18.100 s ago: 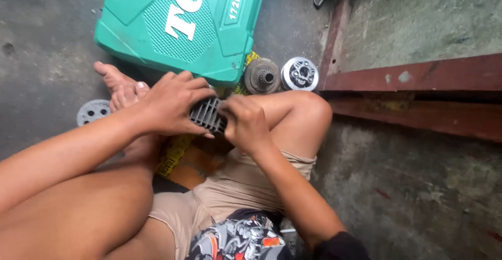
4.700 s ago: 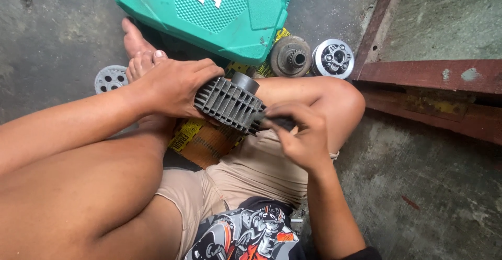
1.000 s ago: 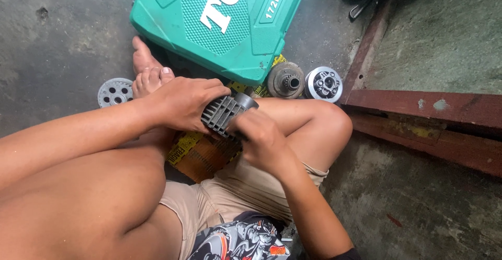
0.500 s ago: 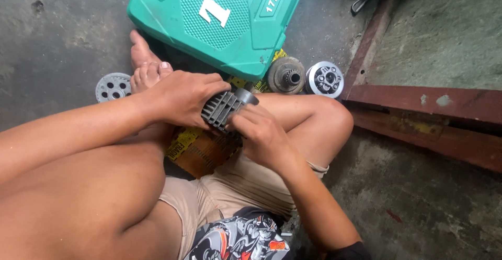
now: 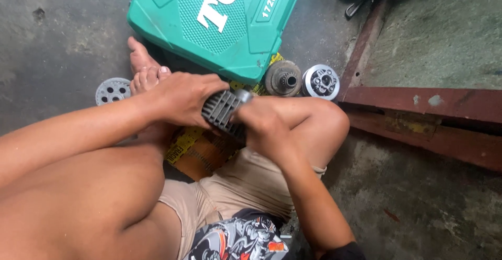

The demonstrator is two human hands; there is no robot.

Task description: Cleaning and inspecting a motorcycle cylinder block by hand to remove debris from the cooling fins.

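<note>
- Head view looks straight down on a person sitting on a rough concrete floor (image 5: 47,35), knees bent, bare foot (image 5: 141,69) stretched forward.
- Biggest thing on the floor is a green plastic tool case (image 5: 209,25) with white lettering, closed, lying flat just beyond the foot and the hands.
- To the right runs a rusty red steel beam (image 5: 423,103), with a second rail angled below it; both stay well apart from the hands.
- Under the raised knee lies a flattened yellow-and-brown cardboard piece (image 5: 201,153), partly hidden by the legs.
- Between both hands, above the right knee and near the front edge of the case, sits a dark grey finned metal part (image 5: 222,111) with parallel ribs.
- Left hand (image 5: 180,98) wraps over the near-left end of that finned part, fingers curled around it.
- Right hand (image 5: 261,126) grips its other end, closed tight; I cannot tell whether a tool is in it.
- Brownish round hub (image 5: 283,78) stands against the case's front edge.
- Silvery round hub (image 5: 320,81) sits just beside the brown one.
- Grey perforated disc (image 5: 112,90) lies flat left of the foot.
</note>
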